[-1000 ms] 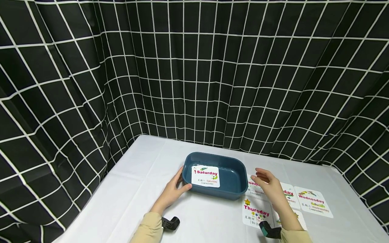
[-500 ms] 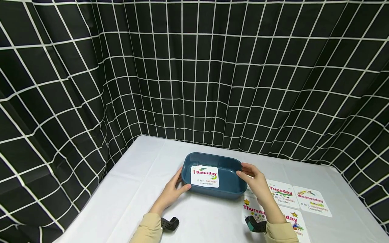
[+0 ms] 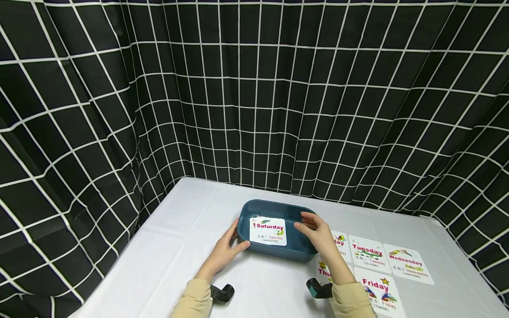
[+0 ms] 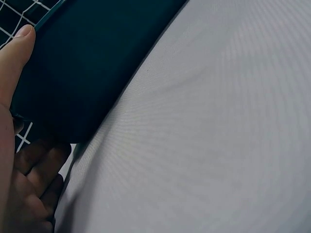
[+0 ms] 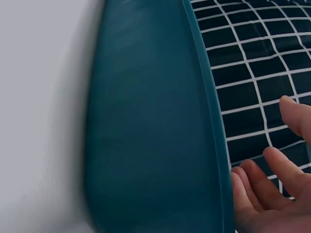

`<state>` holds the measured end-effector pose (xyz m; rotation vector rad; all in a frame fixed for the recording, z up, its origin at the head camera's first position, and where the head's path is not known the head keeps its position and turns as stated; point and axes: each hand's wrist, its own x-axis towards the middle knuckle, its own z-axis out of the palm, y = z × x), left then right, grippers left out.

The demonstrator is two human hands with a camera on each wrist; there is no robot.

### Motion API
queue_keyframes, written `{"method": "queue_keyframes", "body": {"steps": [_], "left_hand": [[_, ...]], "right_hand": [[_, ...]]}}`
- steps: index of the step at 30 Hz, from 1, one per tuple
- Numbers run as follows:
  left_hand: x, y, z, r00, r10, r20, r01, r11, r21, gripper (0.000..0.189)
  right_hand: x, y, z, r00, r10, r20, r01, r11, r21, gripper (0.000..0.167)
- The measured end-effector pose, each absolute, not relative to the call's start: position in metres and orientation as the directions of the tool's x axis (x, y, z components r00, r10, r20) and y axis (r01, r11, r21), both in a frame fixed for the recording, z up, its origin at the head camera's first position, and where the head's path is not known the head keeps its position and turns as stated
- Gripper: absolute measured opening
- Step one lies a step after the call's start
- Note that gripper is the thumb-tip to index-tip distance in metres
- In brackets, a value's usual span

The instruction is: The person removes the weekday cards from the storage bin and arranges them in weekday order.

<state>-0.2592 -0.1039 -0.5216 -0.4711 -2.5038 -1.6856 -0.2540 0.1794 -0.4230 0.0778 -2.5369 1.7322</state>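
Note:
A dark blue rectangular plastic tub [image 3: 278, 251] sits on the table in the head view. One white Saturday card [image 3: 268, 231] lies face up in its left half. My left hand [image 3: 223, 252] holds the tub's left end, thumb at the front rim and fingers along the outer side; the left wrist view shows this thumb and the tub wall [image 4: 97, 63] close up. Over the tub's right end is my right hand [image 3: 316, 230], fingers spread apart with nothing between them. In the right wrist view those fingers [image 5: 279, 167] stand above the rim, and the hand hides the tub's right corner.
To the right on the white-covered table [image 3: 191, 207] lie a Tuesday card [image 3: 370, 254], a Wednesday card [image 3: 408, 263], a Friday card [image 3: 379, 291], and two cards partly hidden behind the right arm. A black curtain with white grid lines [image 3: 238, 110] hangs behind.
My right hand has moved left from above the cards to over the tub's right end. My left hand, the tub and the Saturday card have stayed in place.

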Motion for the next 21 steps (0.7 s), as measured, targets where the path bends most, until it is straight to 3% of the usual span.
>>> {"method": "queue_keyframes", "body": {"steps": [21], "left_hand": [[-0.258,-0.104,-0.519,-0.948,0.205,0.243,0.303,0.349,0.887,0.085]], "right_hand": [[-0.271,0.149,-0.431,-0.998,-0.027,0.056,-0.062,0.338,-0.939,0.057]]}}
